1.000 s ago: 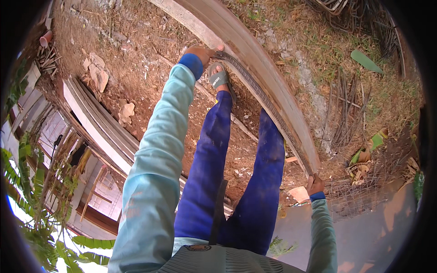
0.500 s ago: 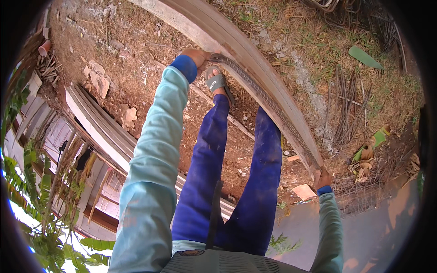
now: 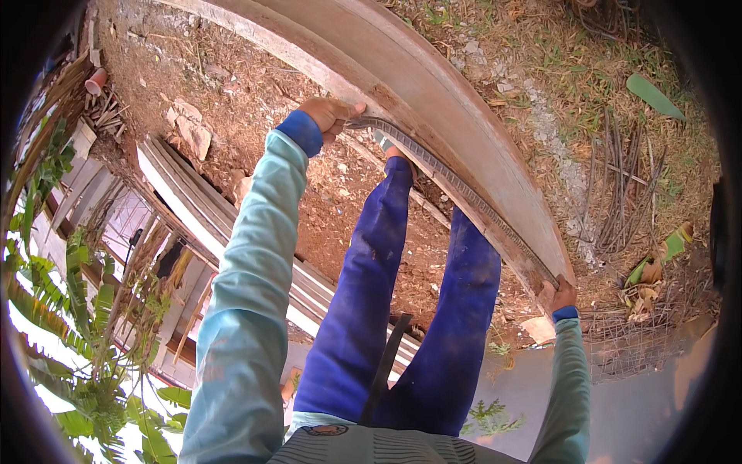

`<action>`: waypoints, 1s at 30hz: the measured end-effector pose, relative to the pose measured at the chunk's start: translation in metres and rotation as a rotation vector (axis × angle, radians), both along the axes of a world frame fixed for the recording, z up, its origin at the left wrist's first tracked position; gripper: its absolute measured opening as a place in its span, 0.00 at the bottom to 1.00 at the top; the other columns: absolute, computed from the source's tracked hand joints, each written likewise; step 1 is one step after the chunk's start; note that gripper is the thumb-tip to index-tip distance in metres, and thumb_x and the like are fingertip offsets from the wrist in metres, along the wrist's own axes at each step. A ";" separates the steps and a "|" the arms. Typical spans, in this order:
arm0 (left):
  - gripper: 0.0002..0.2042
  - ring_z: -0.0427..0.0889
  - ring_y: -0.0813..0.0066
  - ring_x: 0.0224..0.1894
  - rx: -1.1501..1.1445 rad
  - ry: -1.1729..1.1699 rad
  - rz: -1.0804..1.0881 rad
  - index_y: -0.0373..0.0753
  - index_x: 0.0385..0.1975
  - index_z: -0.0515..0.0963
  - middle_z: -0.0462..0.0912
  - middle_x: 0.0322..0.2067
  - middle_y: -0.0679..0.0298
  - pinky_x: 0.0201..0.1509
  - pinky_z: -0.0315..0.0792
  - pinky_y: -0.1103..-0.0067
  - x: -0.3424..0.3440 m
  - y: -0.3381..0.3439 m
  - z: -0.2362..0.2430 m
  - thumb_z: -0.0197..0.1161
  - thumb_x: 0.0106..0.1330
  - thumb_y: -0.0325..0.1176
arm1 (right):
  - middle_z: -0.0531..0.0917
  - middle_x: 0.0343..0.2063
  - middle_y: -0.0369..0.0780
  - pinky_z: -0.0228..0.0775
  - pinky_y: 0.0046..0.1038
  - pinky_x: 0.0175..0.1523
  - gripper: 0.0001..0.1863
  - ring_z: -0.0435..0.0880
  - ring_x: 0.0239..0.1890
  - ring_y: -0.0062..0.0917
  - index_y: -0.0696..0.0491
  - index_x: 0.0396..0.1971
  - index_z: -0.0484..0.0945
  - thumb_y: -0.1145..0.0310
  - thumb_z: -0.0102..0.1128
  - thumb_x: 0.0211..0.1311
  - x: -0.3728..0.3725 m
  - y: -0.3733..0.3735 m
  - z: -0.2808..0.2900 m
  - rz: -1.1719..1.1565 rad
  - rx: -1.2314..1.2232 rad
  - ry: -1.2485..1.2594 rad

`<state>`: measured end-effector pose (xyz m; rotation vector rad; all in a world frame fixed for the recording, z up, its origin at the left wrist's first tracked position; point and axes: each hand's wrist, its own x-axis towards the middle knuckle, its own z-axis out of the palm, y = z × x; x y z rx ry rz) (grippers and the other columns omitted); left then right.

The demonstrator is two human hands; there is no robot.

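Note:
A long, dark strip with a ladder-like pattern, apparently metal, runs along the inner side of a long brown beam-like piece. The fisheye bends both into an arc. My left hand is closed round the strip's far-left end, its fingers near the beam's edge. At the near-right end my right hand grips the strip's other end against the beam, its fingers partly hidden. Below the strip are my legs in blue trousers; the beam and strip cover most of my sandalled foot.
Long pale boards lie stacked on the left. Dry sticks and wire mesh lie on the right, by a grey surface. A reddish cup lies at the far left, and a green leaf-shaped piece at the upper right.
The beam's broad face shows wider, and it now covers more of my foot. My left hand has shifted slightly left and down, while my right has moved slightly right; both still hold the strip.

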<state>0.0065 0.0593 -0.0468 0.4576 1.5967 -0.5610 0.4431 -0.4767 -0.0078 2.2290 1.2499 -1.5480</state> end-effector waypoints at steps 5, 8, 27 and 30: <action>0.11 0.51 0.87 0.11 -0.064 -0.060 0.198 0.41 0.30 0.78 0.62 0.13 0.76 0.12 0.43 0.85 -0.009 -0.008 0.000 0.64 0.65 0.42 | 0.81 0.25 0.54 0.73 0.42 0.36 0.30 0.82 0.32 0.50 0.61 0.36 0.78 0.43 0.64 0.54 -0.002 0.002 -0.011 0.028 -0.010 0.001; 0.11 0.50 0.89 0.11 -0.037 -0.120 0.275 0.39 0.32 0.78 0.64 0.14 0.77 0.12 0.43 0.86 -0.009 -0.015 0.004 0.62 0.66 0.41 | 0.81 0.29 0.55 0.72 0.43 0.40 0.31 0.81 0.35 0.51 0.61 0.40 0.78 0.43 0.62 0.56 0.005 0.002 -0.036 0.001 -0.067 -0.001; 0.08 0.52 0.86 0.14 0.600 -0.339 1.017 0.40 0.30 0.67 0.65 0.19 0.71 0.14 0.48 0.86 -0.031 -0.107 0.034 0.46 0.72 0.33 | 0.80 0.42 0.57 0.66 0.43 0.55 0.35 0.76 0.48 0.53 0.63 0.49 0.74 0.42 0.57 0.59 0.078 0.044 -0.038 0.220 0.043 -0.215; 0.07 0.54 0.86 0.14 0.562 -0.355 1.077 0.41 0.31 0.66 0.67 0.24 0.68 0.14 0.49 0.86 -0.027 -0.121 0.049 0.47 0.72 0.34 | 0.82 0.33 0.54 0.69 0.43 0.45 0.33 0.80 0.38 0.50 0.62 0.44 0.78 0.42 0.58 0.59 0.073 0.050 0.032 0.207 -0.049 -0.158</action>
